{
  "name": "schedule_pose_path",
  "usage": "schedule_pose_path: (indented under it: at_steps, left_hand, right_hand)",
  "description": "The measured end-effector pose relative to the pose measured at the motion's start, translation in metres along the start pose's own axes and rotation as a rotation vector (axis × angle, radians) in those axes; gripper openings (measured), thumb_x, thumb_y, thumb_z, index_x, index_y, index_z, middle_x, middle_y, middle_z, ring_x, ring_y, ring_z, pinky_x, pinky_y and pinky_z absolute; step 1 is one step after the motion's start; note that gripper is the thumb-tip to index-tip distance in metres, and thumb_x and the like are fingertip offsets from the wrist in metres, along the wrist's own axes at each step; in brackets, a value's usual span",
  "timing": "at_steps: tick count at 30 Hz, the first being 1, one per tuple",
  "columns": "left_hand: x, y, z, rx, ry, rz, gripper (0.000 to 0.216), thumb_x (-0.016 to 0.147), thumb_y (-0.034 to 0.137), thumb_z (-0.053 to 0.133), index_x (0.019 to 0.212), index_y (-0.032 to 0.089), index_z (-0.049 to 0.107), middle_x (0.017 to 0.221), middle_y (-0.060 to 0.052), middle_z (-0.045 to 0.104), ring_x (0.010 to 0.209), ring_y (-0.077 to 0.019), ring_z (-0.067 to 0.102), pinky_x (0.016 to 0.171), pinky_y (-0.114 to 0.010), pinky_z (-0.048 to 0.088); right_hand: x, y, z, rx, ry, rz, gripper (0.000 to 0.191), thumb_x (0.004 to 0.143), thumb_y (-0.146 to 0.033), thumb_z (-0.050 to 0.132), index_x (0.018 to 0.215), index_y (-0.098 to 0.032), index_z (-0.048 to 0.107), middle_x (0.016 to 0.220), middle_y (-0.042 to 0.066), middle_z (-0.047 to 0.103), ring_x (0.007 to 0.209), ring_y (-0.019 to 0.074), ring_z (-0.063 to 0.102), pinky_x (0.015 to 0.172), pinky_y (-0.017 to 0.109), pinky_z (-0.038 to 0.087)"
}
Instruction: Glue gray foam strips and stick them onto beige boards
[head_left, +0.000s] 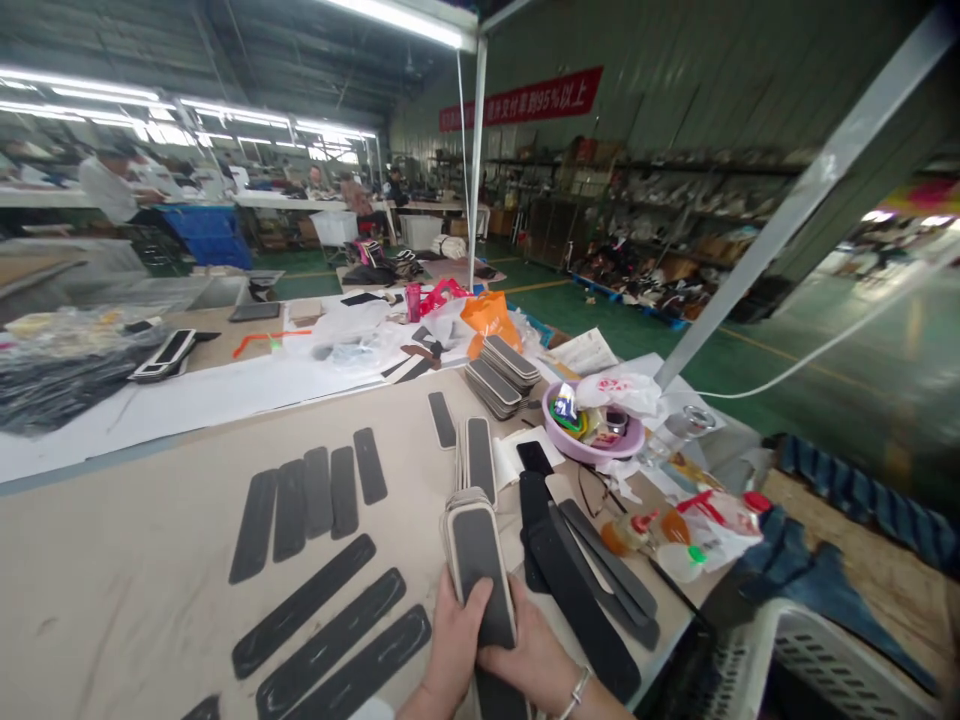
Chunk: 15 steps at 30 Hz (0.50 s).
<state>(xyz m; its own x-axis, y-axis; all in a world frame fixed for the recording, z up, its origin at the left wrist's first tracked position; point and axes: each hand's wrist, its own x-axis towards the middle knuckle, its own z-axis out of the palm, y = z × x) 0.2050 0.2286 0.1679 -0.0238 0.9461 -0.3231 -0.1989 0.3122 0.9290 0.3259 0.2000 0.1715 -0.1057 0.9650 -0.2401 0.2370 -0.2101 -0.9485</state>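
A stack of long grey pieces with pale borders and rounded ends (475, 545) lies lengthwise between my hands. My left hand (450, 635) grips its left side, thumb on the top piece. From the right, my right hand (536, 650) closes round the same stack, its thumb across the lower part. Just beyond is another pile of similar bordered pieces (481, 460), and a single one (442, 419) lies left of it. Short dark strips (319, 490) lie in a row on the left, with longer glossy dark strips (330, 640) nearer me.
Black and grey strips (585, 580) lie to the right, by a phone (534, 457) and glue bottles (630, 533). Behind them stand a pink basin (559, 440) and more stacked pieces (502, 375). A metal post (780, 210) rises at the right, above a white plastic basket (795, 660).
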Motion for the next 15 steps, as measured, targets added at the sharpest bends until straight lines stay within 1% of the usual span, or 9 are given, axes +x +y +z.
schedule_pose_path:
  at_steps: [2, 4, 5, 7, 9, 11, 13, 15]
  left_hand:
    - [0.019, 0.020, 0.012, -0.050, 0.027, -0.038, 0.043, 0.071, 0.043, 0.069, 0.103, 0.016, 0.058, 0.093, -0.008, 0.069, 0.085, -0.0226, 0.066, 0.079, -0.033, 0.053]
    - [0.043, 0.035, 0.028, -0.154, 0.048, -0.075, 0.045, 0.071, 0.044, 0.070, 0.105, 0.017, 0.056, 0.094, -0.008, 0.069, 0.082, -0.0214, 0.067, 0.075, -0.032, 0.054]
    - [0.056, 0.041, 0.037, -0.218, 0.052, -0.089, 0.047, 0.071, 0.044, 0.071, 0.107, 0.018, 0.056, 0.095, -0.008, 0.069, 0.080, -0.0209, 0.067, 0.072, -0.031, 0.055]
    - [0.088, 0.049, 0.056, -0.322, 0.052, -0.103, 0.050, 0.070, 0.042, 0.074, 0.109, 0.018, 0.055, 0.092, -0.008, 0.070, 0.075, -0.0203, 0.068, 0.069, -0.031, 0.056]
    - [0.124, 0.055, 0.076, -0.373, 0.044, -0.120, 0.050, 0.068, 0.041, 0.076, 0.107, 0.017, 0.056, 0.085, -0.008, 0.070, 0.069, -0.0203, 0.068, 0.065, -0.032, 0.057]
    - [0.162, 0.061, 0.098, -0.392, 0.053, -0.153, 0.046, 0.068, 0.040, 0.076, 0.103, 0.015, 0.058, 0.078, -0.008, 0.070, 0.064, -0.0211, 0.068, 0.063, -0.033, 0.057]
    - [0.203, 0.069, 0.120, -0.405, 0.062, -0.180, 0.041, 0.069, 0.038, 0.076, 0.098, 0.014, 0.059, 0.074, -0.009, 0.070, 0.064, -0.0221, 0.068, 0.062, -0.035, 0.058]
    - [0.244, 0.078, 0.143, -0.413, 0.076, -0.193, 0.037, 0.071, 0.035, 0.075, 0.095, 0.013, 0.060, 0.072, -0.010, 0.069, 0.065, -0.0231, 0.068, 0.061, -0.036, 0.058]
  right_hand:
    - [0.010, -0.009, -0.014, 0.015, 0.029, -0.036, 0.082, 0.060, -0.015, 0.064, 0.135, -0.018, 0.032, 0.105, 0.006, 0.065, 0.083, 0.0222, 0.063, 0.074, 0.033, 0.052]
    - [0.022, -0.009, -0.032, 0.024, 0.039, -0.058, 0.091, 0.060, -0.016, 0.065, 0.141, -0.018, 0.024, 0.119, 0.009, 0.059, 0.095, 0.0238, 0.061, 0.084, 0.036, 0.050]
    - [0.029, -0.006, -0.042, 0.043, 0.047, -0.063, 0.091, 0.060, -0.018, 0.066, 0.141, -0.017, 0.025, 0.123, 0.010, 0.057, 0.100, 0.0249, 0.059, 0.088, 0.037, 0.048]
    - [0.046, 0.003, -0.061, 0.136, 0.078, -0.065, 0.087, 0.062, -0.025, 0.069, 0.139, -0.014, 0.030, 0.125, 0.013, 0.056, 0.107, 0.0274, 0.056, 0.092, 0.039, 0.046]
    - [0.070, 0.013, -0.078, 0.289, 0.139, -0.046, 0.084, 0.064, -0.036, 0.072, 0.136, -0.013, 0.035, 0.121, 0.014, 0.058, 0.107, 0.0298, 0.057, 0.089, 0.040, 0.048]
    - [0.100, 0.017, -0.094, 0.437, 0.205, -0.009, 0.080, 0.065, -0.043, 0.074, 0.131, -0.014, 0.042, 0.115, 0.013, 0.062, 0.101, 0.0308, 0.060, 0.080, 0.040, 0.052]
    - [0.135, 0.015, -0.110, 0.518, 0.264, 0.013, 0.072, 0.064, -0.045, 0.076, 0.124, -0.015, 0.049, 0.107, 0.012, 0.065, 0.094, 0.0300, 0.062, 0.072, 0.038, 0.054]
    - [0.171, 0.008, -0.127, 0.576, 0.296, 0.001, 0.064, 0.063, -0.045, 0.078, 0.115, -0.015, 0.056, 0.100, 0.010, 0.068, 0.089, 0.0281, 0.064, 0.070, 0.035, 0.054]
